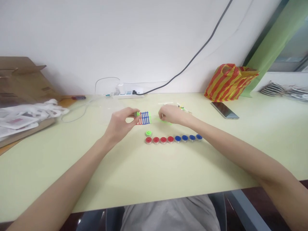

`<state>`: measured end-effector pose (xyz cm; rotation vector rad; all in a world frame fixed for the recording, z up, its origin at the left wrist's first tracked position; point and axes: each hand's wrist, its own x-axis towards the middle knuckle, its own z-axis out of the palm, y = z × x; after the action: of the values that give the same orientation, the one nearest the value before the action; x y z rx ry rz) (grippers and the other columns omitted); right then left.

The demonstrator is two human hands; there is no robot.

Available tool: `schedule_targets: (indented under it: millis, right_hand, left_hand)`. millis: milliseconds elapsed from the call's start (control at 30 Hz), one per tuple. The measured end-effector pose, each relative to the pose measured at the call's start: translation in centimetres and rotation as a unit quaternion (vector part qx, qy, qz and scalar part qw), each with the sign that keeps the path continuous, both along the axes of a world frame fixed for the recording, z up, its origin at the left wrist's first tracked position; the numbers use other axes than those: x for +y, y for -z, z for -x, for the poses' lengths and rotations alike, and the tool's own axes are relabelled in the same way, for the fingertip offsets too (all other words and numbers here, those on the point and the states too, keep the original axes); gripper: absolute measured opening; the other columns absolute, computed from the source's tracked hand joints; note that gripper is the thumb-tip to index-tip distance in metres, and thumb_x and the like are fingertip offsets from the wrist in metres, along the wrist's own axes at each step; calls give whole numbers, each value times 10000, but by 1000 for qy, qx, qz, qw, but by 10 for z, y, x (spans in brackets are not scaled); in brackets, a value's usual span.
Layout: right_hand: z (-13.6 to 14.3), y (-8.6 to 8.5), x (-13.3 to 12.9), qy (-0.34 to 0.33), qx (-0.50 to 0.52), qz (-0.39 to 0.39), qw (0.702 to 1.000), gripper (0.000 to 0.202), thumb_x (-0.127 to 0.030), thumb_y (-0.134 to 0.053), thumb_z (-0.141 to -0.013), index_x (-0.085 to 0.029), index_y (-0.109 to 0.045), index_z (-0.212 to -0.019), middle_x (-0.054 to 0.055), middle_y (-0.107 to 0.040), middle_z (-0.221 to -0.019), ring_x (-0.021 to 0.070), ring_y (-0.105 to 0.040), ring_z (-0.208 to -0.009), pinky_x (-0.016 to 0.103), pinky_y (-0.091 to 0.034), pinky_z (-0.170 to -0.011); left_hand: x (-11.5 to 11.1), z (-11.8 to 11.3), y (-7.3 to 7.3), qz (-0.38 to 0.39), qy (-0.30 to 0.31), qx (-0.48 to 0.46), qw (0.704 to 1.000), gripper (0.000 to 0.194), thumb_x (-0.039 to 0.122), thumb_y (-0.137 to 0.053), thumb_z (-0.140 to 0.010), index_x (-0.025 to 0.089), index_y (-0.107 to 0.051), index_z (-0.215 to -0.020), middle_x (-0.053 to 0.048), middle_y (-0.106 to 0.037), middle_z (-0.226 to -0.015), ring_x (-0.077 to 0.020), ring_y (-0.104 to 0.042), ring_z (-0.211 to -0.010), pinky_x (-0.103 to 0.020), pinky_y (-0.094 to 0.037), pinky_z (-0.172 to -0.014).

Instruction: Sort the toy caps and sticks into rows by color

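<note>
My left hand [121, 122] pinches a small bright green round piece [138, 114] between thumb and fingers, just above the left end of a row of thin red, blue and green plastic sticks [145, 118]. To the right, my right hand [172, 114] reaches down with its fingers closed over bright green parts [166, 121] on the table; what is between its fingertips is hidden. Nearer to me, several red-topped discs [163, 140] and several blue-topped discs [184, 138] form a line. One green-topped disc [148, 133] sits behind the leftmost red one.
Behind my right hand lie small yellow and dark pieces [181, 107]. A phone [225, 110] and a striped bag [228, 82] are at the right. A power strip [130, 95] with a black cable lies by the wall. A cardboard box [24, 80] and white packaging [29, 114] occupy the left.
</note>
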<state>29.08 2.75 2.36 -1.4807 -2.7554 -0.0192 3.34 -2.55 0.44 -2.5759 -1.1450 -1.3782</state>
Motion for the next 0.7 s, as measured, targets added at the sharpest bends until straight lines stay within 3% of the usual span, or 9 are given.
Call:
schedule_targets:
  millis: [267,500,700]
  right_hand:
    - [0,8,-1,15,18,19,1000,176,-99,-624,-827,-144,-774,-907,97,-778,-915,183,-675,-762,266,-350,-582]
    - [17,23,18,3,-10,-39,999,172,-156,-603,-896,-153,-754,-980,140,-768,-1051,262,-700,-969,302,-410,-677]
    - [23,18,19,2,-55,-55,997,218,-185,-557,-950,-131,-749,-1038,182,-755,-1081,295,-704,-1015,314,-445,-719]
  left_hand:
    - [0,0,1,7,-4,-14,1000,162,250,-670,-943,186,-729,-1079,-45,-762,-995,-161,-738,-827,-312,-636,-809]
    - [-1,-1,1,3,-3,-5,1000,146,242,-673,-939,178,-727,-1059,-46,-760,-972,-168,-741,-823,-316,-629,-807]
    - [-2,-1,-1,-1,4,-9,1000,151,241,-672,-942,172,-730,-1062,-57,-759,-977,-163,-734,-816,-306,-626,-797]
